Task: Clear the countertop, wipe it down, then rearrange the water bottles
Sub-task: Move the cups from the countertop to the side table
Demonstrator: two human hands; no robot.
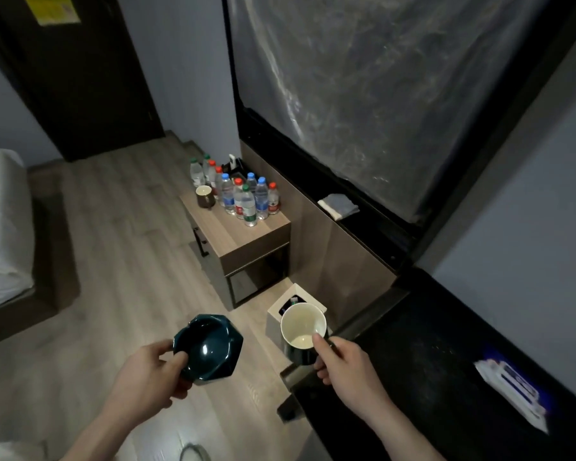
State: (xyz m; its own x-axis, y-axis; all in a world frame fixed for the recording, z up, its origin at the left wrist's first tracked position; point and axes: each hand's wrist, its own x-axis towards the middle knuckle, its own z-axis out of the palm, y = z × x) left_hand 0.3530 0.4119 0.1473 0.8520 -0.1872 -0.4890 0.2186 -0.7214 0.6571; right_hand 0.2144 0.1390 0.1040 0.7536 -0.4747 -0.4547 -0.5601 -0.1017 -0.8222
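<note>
Two hands grip empty vessels: left hand (147, 374) a dark-teal hexagonal ceramic ashtray (208, 349), right hand (341, 361) a cream-lined dark mug (303, 327). Plastic water bottles (243, 196) cluster at twelve o'clock.

— Only one view?
— Yes: head-worn, wide-angle, looking forward and down, close over the left hand (147, 371) and right hand (341, 362).
— Facing where?
— Toward the small cabinet (246, 241) farther off, countertop (429, 361) running along the right edge.
</note>
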